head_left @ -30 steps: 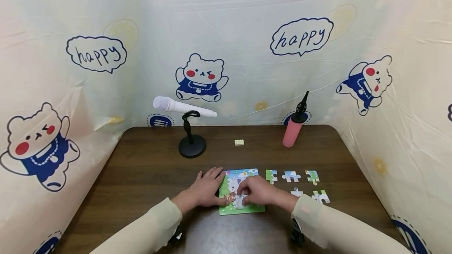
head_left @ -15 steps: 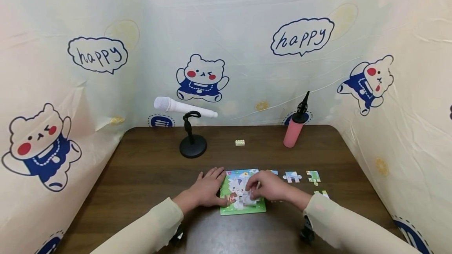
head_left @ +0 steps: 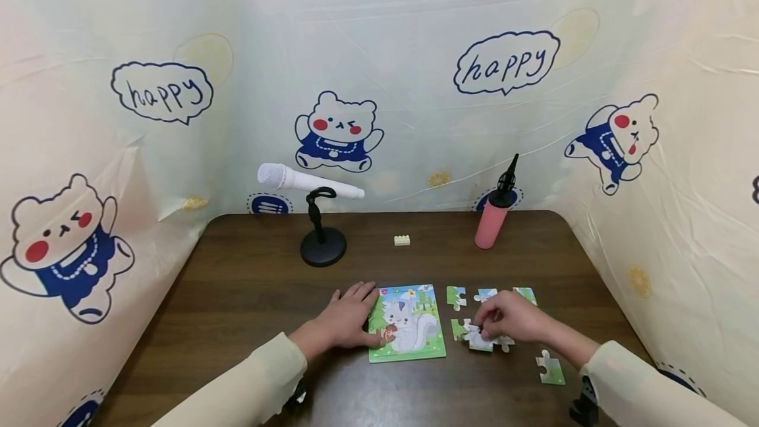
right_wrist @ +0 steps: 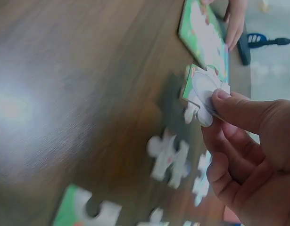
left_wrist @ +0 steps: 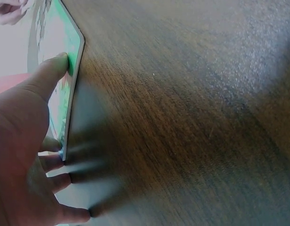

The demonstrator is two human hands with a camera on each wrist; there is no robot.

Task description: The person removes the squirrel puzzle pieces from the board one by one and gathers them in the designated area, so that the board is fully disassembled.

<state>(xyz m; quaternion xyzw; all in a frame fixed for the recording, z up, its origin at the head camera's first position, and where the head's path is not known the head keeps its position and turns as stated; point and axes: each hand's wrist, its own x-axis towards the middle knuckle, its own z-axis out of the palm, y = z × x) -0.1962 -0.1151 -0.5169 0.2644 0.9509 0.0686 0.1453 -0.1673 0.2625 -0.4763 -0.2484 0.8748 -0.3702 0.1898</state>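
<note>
A picture board (head_left: 409,325) showing a white squirrel lies flat on the table. My left hand (head_left: 346,318) rests at its left edge, thumb on the board and fingers spread. To the right of the board, my right hand (head_left: 512,316) pinches a white and green puzzle piece (head_left: 479,339) between thumb and fingers. The right wrist view shows this piece (right_wrist: 203,89) raised off the table. Loose pieces lie around that hand, among them a green one (head_left: 551,369) at the lower right and another (head_left: 456,296) beside the board's upper right corner.
At the back left a white microphone (head_left: 308,181) sits on a black stand (head_left: 323,246). A small cream block (head_left: 401,240) lies at the back middle. A pink pump (head_left: 491,224) with a black nozzle stands at the back right, before a printed curtain (head_left: 415,31).
My right hand has moved right, from over the board to the loose pieces, carrying a piece. A green piece at the lower right has come into view. My left hand has stayed in place.
</note>
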